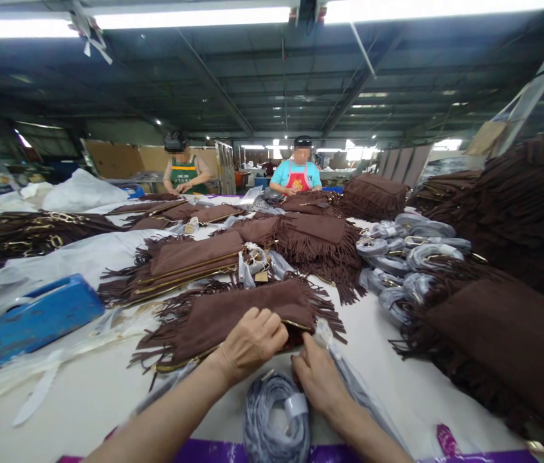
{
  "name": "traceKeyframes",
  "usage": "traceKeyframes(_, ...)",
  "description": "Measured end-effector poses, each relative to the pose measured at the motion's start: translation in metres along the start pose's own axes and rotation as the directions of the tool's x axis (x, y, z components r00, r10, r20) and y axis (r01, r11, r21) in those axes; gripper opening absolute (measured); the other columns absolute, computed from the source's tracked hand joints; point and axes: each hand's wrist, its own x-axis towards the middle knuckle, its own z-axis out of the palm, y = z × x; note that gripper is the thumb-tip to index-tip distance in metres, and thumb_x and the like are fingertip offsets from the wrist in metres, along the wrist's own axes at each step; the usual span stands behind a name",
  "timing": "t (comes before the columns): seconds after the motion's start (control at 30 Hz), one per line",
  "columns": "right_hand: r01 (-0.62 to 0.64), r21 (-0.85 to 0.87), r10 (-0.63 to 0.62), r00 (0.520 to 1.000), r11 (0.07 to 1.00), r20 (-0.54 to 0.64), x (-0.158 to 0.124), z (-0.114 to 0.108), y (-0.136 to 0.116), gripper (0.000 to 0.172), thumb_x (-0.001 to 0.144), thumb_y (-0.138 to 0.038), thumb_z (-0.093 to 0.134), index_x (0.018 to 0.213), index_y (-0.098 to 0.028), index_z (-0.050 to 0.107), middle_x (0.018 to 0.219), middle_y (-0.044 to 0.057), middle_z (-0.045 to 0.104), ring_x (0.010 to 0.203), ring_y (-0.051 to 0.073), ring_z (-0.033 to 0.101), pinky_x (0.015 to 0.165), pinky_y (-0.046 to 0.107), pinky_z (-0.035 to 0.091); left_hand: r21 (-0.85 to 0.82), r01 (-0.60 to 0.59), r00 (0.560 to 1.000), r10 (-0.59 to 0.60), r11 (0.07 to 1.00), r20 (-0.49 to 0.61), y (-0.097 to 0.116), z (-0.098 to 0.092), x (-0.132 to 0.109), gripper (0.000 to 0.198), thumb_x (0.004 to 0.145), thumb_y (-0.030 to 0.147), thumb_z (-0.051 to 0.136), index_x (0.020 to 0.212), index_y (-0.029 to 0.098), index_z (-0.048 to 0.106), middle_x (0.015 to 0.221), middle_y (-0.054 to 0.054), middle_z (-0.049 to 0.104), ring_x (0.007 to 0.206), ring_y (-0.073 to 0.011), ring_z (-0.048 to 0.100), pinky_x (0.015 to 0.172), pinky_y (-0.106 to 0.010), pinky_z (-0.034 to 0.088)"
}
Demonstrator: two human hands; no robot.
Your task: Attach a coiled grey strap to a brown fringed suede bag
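Observation:
In front of me lies a brown fringed bag point(247, 308), its gold zipper along the near edge partly open at the right. My left hand point(255, 341) is closed on the bag's upper edge by the zipper, fingers curled over the fabric. At the right end of the opening, my right hand point(317, 370) has its fingers bent at the zipper edge; what they hold, if anything, is hidden. Between my forearms sits a coiled strap wrapped in clear plastic point(276, 415). A strip of plastic wrap point(349, 373) lies beside my right hand.
More fringed bags point(190, 257) are stacked beyond, and a tall pile point(517, 193) rises at right. Several wrapped strap coils point(411, 251) lie right of centre. A blue container point(31, 321) rests at left. Two co-workers, one in a red apron point(298, 181), work across the table.

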Motion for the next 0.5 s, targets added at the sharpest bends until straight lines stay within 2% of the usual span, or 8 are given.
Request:
traceKeyframes(0.07,0.005,0.048,-0.005,1.000,0.999,0.012,0.001,-0.001,0.003,0.026,0.073,-0.010,0.036,0.097,-0.011,0.046,0.063,0.004,0.060,0.062,0.018,0.056,0.060,0.025,0.036,0.015,-0.127,0.991,0.126,0.992,0.047,0.011,0.003,-0.001,0.020,0.087,0.012,0.037,0.082,0.015,0.056,0.076,-0.005,0.054,0.067,-0.0193,0.050,0.056,-0.031,0.035)
traceKeyframes(0.1,0.009,0.084,-0.011,1.000,0.996,0.019,0.001,0.000,0.004,0.027,0.072,-0.010,0.035,0.097,-0.013,0.045,0.060,0.001,0.059,0.060,0.017,0.055,0.058,0.024,0.037,0.020,-0.118,0.989,0.115,0.993,0.095,0.016,0.003,0.000,0.020,0.086,0.009,0.038,0.081,0.014,0.057,0.076,-0.006,0.054,0.067,-0.0198,0.051,0.055,-0.031,0.035)
traceKeyframes(0.17,0.026,0.178,-0.032,0.999,0.984,0.031,0.002,0.000,0.007,0.028,0.069,-0.011,0.035,0.096,-0.016,0.042,0.055,-0.002,0.057,0.055,0.015,0.055,0.055,0.022,0.037,0.023,0.050,0.975,-0.054,0.998,0.213,0.024,-0.001,0.003,0.021,0.081,0.004,0.039,0.081,0.010,0.058,0.078,-0.010,0.056,0.069,-0.0227,0.054,0.056,-0.033,0.037)
traceKeyframes(0.2,0.032,0.215,-0.041,0.998,0.976,0.036,0.002,0.001,0.009,0.027,0.068,-0.011,0.035,0.094,-0.017,0.041,0.054,-0.003,0.056,0.053,0.015,0.055,0.054,0.022,0.037,0.001,0.180,0.946,-0.173,0.984,0.273,0.027,-0.004,0.006,0.022,0.079,0.001,0.038,0.083,0.008,0.059,0.079,-0.013,0.058,0.071,-0.0244,0.056,0.058,-0.035,0.039)
traceKeyframes(0.27,0.034,0.242,-0.047,0.998,0.970,0.048,0.004,0.002,0.011,0.023,0.066,-0.013,0.035,0.088,-0.019,0.040,0.052,-0.004,0.056,0.052,0.014,0.055,0.054,0.022,0.037,-0.076,0.418,0.852,-0.362,0.905,0.379,0.031,-0.011,0.012,0.024,0.076,0.000,0.040,0.089,0.005,0.059,0.077,-0.016,0.060,0.072,-0.0270,0.059,0.062,-0.038,0.042)
traceKeyframes(0.3,0.032,0.241,-0.046,0.998,0.970,0.054,0.006,0.002,0.012,0.022,0.066,-0.013,0.034,0.086,-0.019,0.040,0.052,-0.004,0.057,0.052,0.014,0.055,0.054,0.022,0.037,-0.119,0.502,0.809,-0.416,0.857,0.416,0.031,-0.014,0.016,0.026,0.075,0.000,0.040,0.092,0.005,0.059,0.076,-0.016,0.062,0.071,-0.0274,0.060,0.063,-0.039,0.043)
traceKeyframes(0.37,0.027,0.247,-0.044,0.997,0.969,0.064,0.007,0.003,0.013,0.020,0.066,-0.014,0.034,0.084,-0.020,0.040,0.050,-0.004,0.057,0.051,0.014,0.054,0.053,0.022,0.037,-0.186,0.583,0.770,-0.465,0.791,0.437,0.030,-0.013,0.021,0.030,0.074,0.000,0.040,0.099,0.006,0.056,0.080,-0.016,0.064,0.074,-0.0269,0.062,0.065,-0.038,0.046)
traceKeyframes(0.5,0.022,0.277,-0.040,0.997,0.961,0.062,0.009,0.003,0.014,0.021,0.066,-0.014,0.036,0.085,-0.019,0.042,0.048,-0.004,0.055,0.049,0.014,0.054,0.052,0.021,0.037,-0.308,0.634,0.761,-0.502,0.709,0.411,0.026,0.009,0.027,0.044,0.072,-0.003,0.037,0.111,0.010,0.051,0.108,-0.014,0.060,0.100,-0.0216,0.057,0.086,-0.031,0.043)
